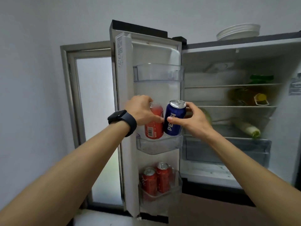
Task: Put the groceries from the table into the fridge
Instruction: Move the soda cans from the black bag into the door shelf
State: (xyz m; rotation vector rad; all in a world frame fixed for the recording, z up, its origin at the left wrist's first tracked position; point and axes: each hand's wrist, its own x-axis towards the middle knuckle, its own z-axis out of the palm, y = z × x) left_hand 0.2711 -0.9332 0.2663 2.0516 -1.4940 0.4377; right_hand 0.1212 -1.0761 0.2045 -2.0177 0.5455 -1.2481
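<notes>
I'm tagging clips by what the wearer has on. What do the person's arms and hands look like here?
Both forearms are bare, with no sleeves in view. Neither the left hand nor the right hand is gloved. The left wrist wears a dark watch, rounded rectangular face, dark band; the right wrist is bare.

Left hand (141, 111) hides top-left of red can (154, 128); right hand (193, 119) hides rt side of blue can (174, 121). Door label (119, 51) print too small to read. Far shelves blurry, esp. green item (261, 78) & yellow-capped bottle (260, 99). Sticker (295, 86) cut off @ right edge.
</notes>
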